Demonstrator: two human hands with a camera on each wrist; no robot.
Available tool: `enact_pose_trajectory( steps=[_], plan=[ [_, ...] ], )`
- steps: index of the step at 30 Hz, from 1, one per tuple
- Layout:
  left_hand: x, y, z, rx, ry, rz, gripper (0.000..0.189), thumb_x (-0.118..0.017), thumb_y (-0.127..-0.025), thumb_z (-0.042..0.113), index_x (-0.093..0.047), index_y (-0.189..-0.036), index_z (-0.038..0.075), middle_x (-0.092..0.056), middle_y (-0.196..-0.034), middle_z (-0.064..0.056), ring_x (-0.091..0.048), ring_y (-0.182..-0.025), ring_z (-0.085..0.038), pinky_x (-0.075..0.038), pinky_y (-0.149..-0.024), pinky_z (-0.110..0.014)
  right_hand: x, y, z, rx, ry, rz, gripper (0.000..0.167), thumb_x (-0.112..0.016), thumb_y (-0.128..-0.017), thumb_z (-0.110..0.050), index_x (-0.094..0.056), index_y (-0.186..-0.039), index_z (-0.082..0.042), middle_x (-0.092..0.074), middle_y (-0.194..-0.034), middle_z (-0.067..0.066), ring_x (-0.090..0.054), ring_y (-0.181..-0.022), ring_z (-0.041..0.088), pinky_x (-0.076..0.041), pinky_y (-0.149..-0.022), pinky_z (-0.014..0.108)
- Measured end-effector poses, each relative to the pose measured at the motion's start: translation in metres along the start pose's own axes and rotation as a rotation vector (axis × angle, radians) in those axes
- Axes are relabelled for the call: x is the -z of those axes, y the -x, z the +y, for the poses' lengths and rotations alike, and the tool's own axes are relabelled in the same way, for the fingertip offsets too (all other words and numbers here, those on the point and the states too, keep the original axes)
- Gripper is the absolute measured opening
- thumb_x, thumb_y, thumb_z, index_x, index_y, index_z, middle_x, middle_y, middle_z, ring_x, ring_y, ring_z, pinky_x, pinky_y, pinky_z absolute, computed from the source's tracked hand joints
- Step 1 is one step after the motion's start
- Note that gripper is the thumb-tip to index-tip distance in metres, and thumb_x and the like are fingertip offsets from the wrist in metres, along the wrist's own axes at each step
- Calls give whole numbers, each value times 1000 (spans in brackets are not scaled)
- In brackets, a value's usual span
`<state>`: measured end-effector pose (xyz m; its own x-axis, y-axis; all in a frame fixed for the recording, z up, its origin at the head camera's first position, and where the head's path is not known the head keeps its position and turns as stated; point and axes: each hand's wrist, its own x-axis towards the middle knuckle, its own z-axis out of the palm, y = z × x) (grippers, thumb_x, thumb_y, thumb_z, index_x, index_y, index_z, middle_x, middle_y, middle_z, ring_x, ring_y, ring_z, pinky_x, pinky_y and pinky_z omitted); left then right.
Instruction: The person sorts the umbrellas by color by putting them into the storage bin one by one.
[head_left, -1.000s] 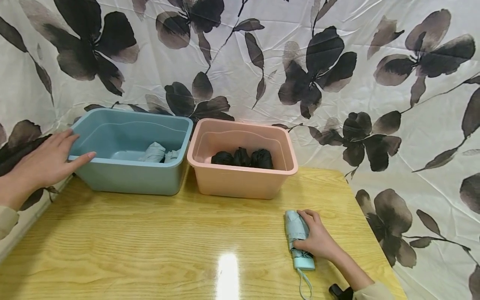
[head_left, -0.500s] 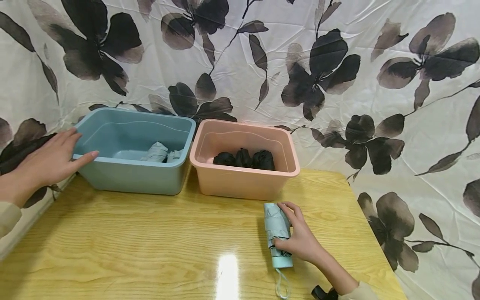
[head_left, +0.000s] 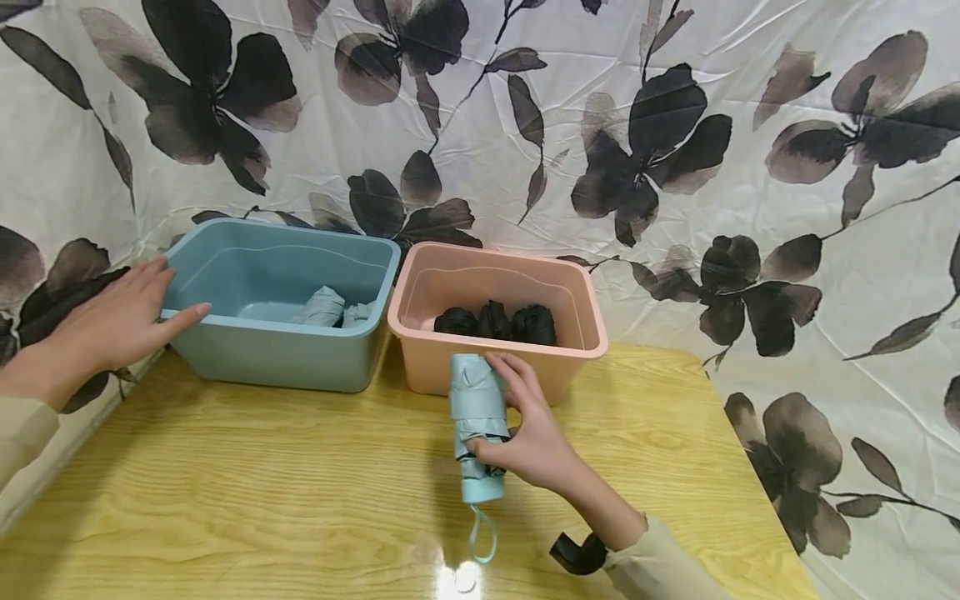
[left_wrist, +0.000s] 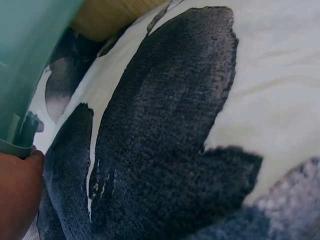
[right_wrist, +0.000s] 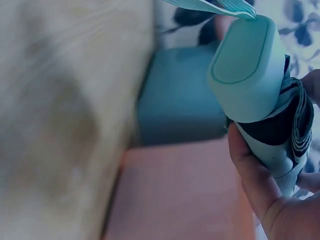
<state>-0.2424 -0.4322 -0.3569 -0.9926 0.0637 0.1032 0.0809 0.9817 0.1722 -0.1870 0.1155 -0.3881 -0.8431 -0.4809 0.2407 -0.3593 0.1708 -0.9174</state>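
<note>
My right hand [head_left: 536, 433] grips a folded light-blue compact umbrella [head_left: 478, 400], its thumb on the near side and its fingers round the right side. The umbrella is off the table, in front of the pink bin [head_left: 427, 367]; a wrist loop [head_left: 483, 537] hangs from its handle. Close up in the right wrist view, the umbrella's handle end [right_wrist: 245, 65] faces the camera. At the far left, my left hand [head_left: 112, 329] rests on the corner of the blue bin's rim [head_left: 300, 327], fingers extended. Only part of that hand [left_wrist: 20, 192] shows in the left wrist view.
Two light-blue folded bundles [head_left: 322, 307] lie in the blue bin. Several black bundles [head_left: 493, 322] lie in the pink bin beside it. Both stand at the back of a wooden table [head_left: 262, 483], before a floral cloth [head_left: 525, 125]. A black strap [head_left: 577, 554] sits at my right wrist.
My right hand has carried the umbrella leftward and up off the table, toward the front of the pink bin. My left hand has stayed on the blue bin's rim.
</note>
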Motion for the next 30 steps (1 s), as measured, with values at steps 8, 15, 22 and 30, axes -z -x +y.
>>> enact_pose_trajectory(
  steps=[8,15,22,30],
  plan=[
    [5,-5,3,-8,-1,-27,98,-37,-108,58,-10,-153,-25,4,-161,-45,2,-150,-61,-8,-115,-76,-17,-54,-47,144,-11,29,99,-83,-80,-5,-32,-164,-21,-21,-165,2,-55,-117,36,-62,-70,39],
    [3,0,3,-2,-5,-31,98,-39,-108,58,-9,-154,-24,3,-161,-45,0,-150,-61,-8,-116,-75,-37,-117,-80,166,-47,81,101,-85,-81,-5,-31,-164,-19,-19,-164,3,-57,-118,28,-57,-89,31],
    [2,0,1,-10,-21,-9,97,-38,-109,57,-10,-153,-25,1,-161,-45,0,-150,-61,-9,-115,-76,-60,-185,-93,102,38,174,99,-88,-81,-18,-33,-163,-24,-21,-163,1,-49,-126,20,-53,-93,28],
    [2,-1,3,-12,-19,-14,98,-38,-109,57,-9,-153,-26,1,-160,-46,1,-149,-62,-8,-115,-76,-96,-246,-86,-7,122,275,95,-90,-80,-24,-37,-159,-25,-26,-157,0,-47,-122,13,-49,-88,23]
  ],
)
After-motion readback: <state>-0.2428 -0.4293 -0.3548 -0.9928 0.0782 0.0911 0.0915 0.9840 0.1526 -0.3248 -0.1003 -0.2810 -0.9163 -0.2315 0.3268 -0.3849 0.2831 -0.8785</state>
